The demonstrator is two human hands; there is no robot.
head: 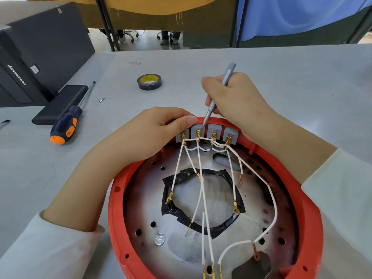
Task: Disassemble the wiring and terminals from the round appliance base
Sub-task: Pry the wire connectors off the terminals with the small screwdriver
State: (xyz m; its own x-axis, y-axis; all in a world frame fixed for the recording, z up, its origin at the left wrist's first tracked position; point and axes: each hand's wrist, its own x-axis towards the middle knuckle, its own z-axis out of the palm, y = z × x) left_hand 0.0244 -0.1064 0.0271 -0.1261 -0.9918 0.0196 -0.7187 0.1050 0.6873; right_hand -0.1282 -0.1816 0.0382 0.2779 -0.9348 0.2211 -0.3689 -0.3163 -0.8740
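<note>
The round appliance base [118, 208] has a red rim and a metal inner plate with a black-taped centre opening. Several grey terminal blocks [214, 129] sit along its far rim, with brass terminals and white wires [198, 200] fanning toward me. My left hand [153, 133] grips the far rim beside the leftmost blocks, thumb against the second block. My right hand [239, 99] holds a slim grey screwdriver [211, 106] like a pen, its tip on the second block's terminal.
A black-and-orange screwdriver [67, 123] lies left of the base beside a flat black box [60, 103]. A roll of black tape [149, 81] and a small metal bit [101, 100] lie farther back. A black computer case [40, 51] stands at far left.
</note>
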